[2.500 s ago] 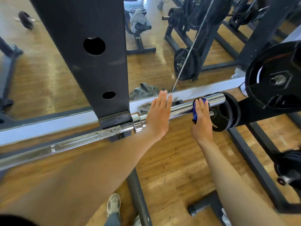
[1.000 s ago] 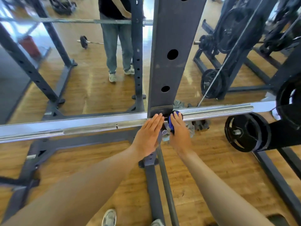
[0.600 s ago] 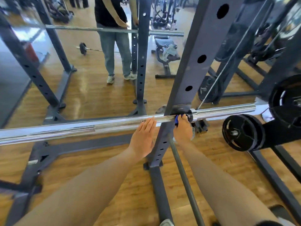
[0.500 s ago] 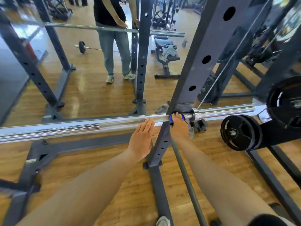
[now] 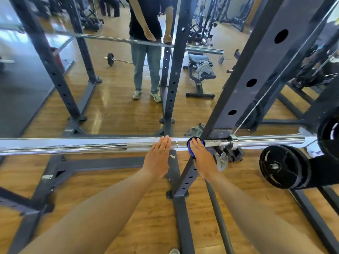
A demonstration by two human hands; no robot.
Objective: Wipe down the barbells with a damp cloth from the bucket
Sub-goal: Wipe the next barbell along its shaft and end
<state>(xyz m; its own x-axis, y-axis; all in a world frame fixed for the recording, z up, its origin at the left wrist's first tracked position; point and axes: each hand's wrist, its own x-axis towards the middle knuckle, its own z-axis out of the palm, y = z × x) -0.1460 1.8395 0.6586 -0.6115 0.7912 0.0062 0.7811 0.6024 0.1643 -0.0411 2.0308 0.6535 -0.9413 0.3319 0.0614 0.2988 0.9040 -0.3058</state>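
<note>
A person wipes a barbell (image 5: 91, 146) racked across a squat rack in a gym, working in front of a wall mirror that reflects their legs and both arms. The right hand (image 5: 202, 158) presses a blue cloth (image 5: 192, 143) over the shaft just left of the rack's dark upright (image 5: 256, 74), fingers curled round the cloth and the steel so the damp fabric wraps the bar rather than skimming its top. The left hand (image 5: 157, 158) lies flat beside it, fingers straight and together, fingertips touching the bar, apparently to steady it against rolling in its hooks while the other hand rubs. The bar rests horizontally at about waist height, its sleeve (image 5: 266, 139) jutting past the upright to the right, near a weight plate (image 5: 282, 166) stored on a peg below. The long stretch of shaft to the left probably awaits the cloth. No bucket shows in view. A bench (image 5: 200, 70) with a grey rag draped on it appears in the mirror beyond.
</note>
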